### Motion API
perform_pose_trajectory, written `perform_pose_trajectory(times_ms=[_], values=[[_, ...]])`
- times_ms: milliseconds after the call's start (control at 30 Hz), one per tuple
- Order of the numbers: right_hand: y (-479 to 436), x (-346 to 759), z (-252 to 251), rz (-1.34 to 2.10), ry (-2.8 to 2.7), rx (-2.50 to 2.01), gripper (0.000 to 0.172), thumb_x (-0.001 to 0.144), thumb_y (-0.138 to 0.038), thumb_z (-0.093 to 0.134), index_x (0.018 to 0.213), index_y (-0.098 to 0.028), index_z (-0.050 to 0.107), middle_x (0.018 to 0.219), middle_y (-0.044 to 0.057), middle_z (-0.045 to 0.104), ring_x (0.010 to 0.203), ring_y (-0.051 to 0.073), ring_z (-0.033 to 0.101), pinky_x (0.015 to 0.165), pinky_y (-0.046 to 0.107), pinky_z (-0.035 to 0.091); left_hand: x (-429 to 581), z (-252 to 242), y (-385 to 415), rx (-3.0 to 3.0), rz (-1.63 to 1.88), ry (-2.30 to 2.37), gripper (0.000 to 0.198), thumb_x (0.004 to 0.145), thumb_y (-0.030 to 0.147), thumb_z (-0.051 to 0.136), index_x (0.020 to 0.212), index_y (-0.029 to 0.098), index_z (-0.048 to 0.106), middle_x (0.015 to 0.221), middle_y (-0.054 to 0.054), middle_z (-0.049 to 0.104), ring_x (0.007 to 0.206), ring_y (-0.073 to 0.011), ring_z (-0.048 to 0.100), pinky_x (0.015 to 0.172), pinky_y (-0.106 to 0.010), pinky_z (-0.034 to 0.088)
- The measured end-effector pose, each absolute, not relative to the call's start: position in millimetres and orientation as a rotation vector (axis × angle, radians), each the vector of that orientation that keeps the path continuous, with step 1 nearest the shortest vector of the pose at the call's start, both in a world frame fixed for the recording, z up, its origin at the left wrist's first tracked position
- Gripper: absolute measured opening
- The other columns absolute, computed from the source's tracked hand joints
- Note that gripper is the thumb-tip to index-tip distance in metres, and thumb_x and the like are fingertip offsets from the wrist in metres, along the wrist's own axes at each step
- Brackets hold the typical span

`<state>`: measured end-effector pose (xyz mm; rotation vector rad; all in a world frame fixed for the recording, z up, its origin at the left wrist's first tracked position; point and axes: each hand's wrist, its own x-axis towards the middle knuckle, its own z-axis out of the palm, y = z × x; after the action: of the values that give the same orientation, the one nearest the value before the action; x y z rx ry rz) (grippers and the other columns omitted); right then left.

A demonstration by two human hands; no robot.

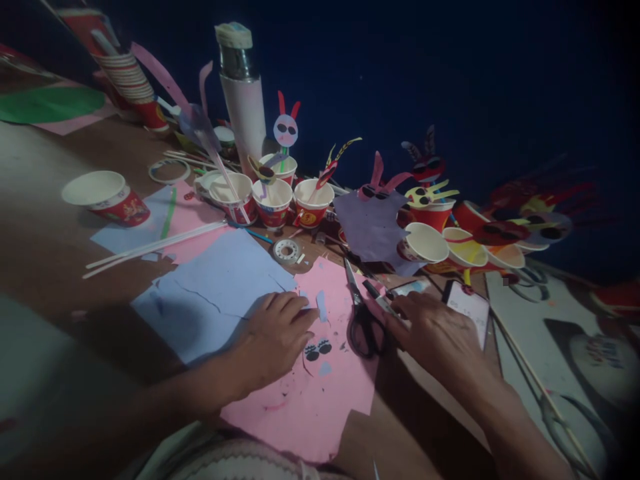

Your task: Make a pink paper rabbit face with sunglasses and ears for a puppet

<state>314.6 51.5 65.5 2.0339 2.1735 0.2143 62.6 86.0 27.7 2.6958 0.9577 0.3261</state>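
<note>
In the head view, a slim tool point(379, 297), dark at one end and paler along the rest, is lying at the fingertips of the right hand point(433, 327), by the right edge of the pink paper point(310, 417); I cannot tell whether the fingers are clamping it. Just beside it, scissors point(357, 308) are showing dark looped handles. The tool is running slantwise, its dark end pointing left and toward the worktop's far edge; the scissors are pointing more directly at that edge, handles nearer the person. The left hand point(275, 333) is resting across the blue sheet point(235, 267) and pink paper, fingers slightly apart, near dark oval eyes point(319, 349). The brown worktop point(363, 437) is carrying red-and-white paper cups point(313, 205) along its far edge, several holding paper figures point(286, 130). A dark blue wall point(350, 80) is rising beyond.
</note>
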Motion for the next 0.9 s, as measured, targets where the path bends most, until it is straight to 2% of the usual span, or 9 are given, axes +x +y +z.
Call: perform_pose_trajectory(times_ms=[100, 200, 267, 367, 500, 633, 767, 833, 900], values=[[43, 309, 76, 0.199, 2.334, 2.071, 0.017, 0.084, -0.034, 0.051, 0.089, -0.022, 0.063, 0.083, 0.005, 0.07, 0.072, 0.021, 0.067, 0.049, 0.025, 0.035, 60, 32, 87, 2.637, 0.533, 0.943, 0.021, 0.088, 0.014, 0.044, 0.105, 0.016, 0.057, 0.114, -0.009, 0.055, 0.102, -0.0223, 0.049, 0.088, -0.04, 0.04], [37, 297, 81, -0.126, 2.464, 1.951, 0.015, 0.086, -0.028, 0.047, 0.091, -0.021, 0.06, 0.067, 0.001, 0.069, 0.057, 0.018, 0.065, 0.047, 0.025, 0.035, 59, 41, 87, 2.526, 0.768, 0.925, 0.022, 0.088, 0.014, 0.046, 0.109, 0.015, 0.055, 0.115, -0.01, 0.054, 0.106, -0.0201, 0.049, 0.091, -0.036, 0.041], [34, 289, 82, -0.363, 2.525, 1.871, 0.015, 0.087, -0.023, 0.046, 0.094, -0.022, 0.059, 0.064, -0.001, 0.067, 0.056, 0.018, 0.065, 0.048, 0.025, 0.037, 59, 47, 87, 2.449, 0.836, 0.915, 0.027, 0.089, 0.019, 0.049, 0.115, 0.014, 0.051, 0.116, -0.01, 0.054, 0.108, -0.0191, 0.049, 0.091, -0.034, 0.042], [31, 282, 82, -0.63, 2.622, 1.855, 0.025, 0.085, -0.015, 0.048, 0.106, -0.026, 0.057, 0.081, -0.001, 0.07, 0.069, 0.016, 0.067, 0.057, 0.024, 0.043, 60, 52, 87, 2.437, 0.808, 0.849, 0.032, 0.088, 0.027, 0.054, 0.116, 0.014, 0.051, 0.11, -0.01, 0.058, 0.102, -0.0189, 0.051, 0.087, -0.034, 0.042], [27, 280, 89, -0.951, 2.665, 1.897, 0.031, 0.086, -0.015, 0.049, 0.113, -0.029, 0.057, 0.096, 0.0, 0.07, 0.082, 0.014, 0.067, 0.069, 0.022, 0.048, 62, 51, 87, 2.461, 0.703, 0.718, 0.019, 0.088, 0.025, 0.055, 0.104, 0.016, 0.059, 0.083, -0.003, 0.063, 0.079, -0.0154, 0.055, 0.074, -0.031, 0.041], [23, 285, 102, -1.663, 2.456, 1.969, 0.027, 0.084, -0.029, 0.057, 0.111, -0.027, 0.058, 0.099, 0.001, 0.069, 0.088, 0.015, 0.066, 0.069, 0.02, 0.051, 58, 56, 84, 2.342, 0.705, 0.637, 0.016, 0.09, 0.021, 0.05, 0.1, 0.015, 0.061, 0.078, -0.002, 0.063, 0.075, -0.0127, 0.054, 0.071, -0.025, 0.041], [23, 285, 106, -2.47, 2.192, 1.675, 0.038, 0.076, -0.039, 0.067, 0.111, -0.027, 0.058, 0.09, 0.001, 0.07, 0.077, 0.015, 0.067, 0.066, 0.022, 0.053, 53, 68, 80, 2.172, 0.651, 0.587, 0.019, 0.092, 0.021, 0.047, 0.106, 0.014, 0.058, 0.086, -0.003, 0.065, 0.075, -0.01, 0.057, 0.066, -0.019, 0.043], [24, 279, 101, -2.513, 2.258, 1.675, 0.039, 0.076, -0.045, 0.065, 0.11, -0.025, 0.06, 0.09, 0.004, 0.07, 0.077, 0.016, 0.067, 0.067, 0.025, 0.054, 52, 71, 78, 2.13, 0.611, 0.596, 0.02, 0.093, 0.024, 0.044, 0.103, 0.014, 0.058, 0.085, -0.003, 0.065, 0.073, -0.0099, 0.058, 0.064, -0.019, 0.043], [22, 271, 94, -2.163, 2.555, 1.823, 0.034, 0.081, -0.048, 0.058, 0.104, -0.023, 0.064, 0.093, 0.006, 0.071, 0.079, 0.018, 0.068, 0.069, 0.028, 0.055, 53, 73, 75, 2.152, 0.574, 0.597, 0.023, 0.094, 0.028, 0.04, 0.091, 0.015, 0.059, 0.076, -0.002, 0.062, 0.068, -0.0104, 0.056, 0.06, -0.02, 0.042]])
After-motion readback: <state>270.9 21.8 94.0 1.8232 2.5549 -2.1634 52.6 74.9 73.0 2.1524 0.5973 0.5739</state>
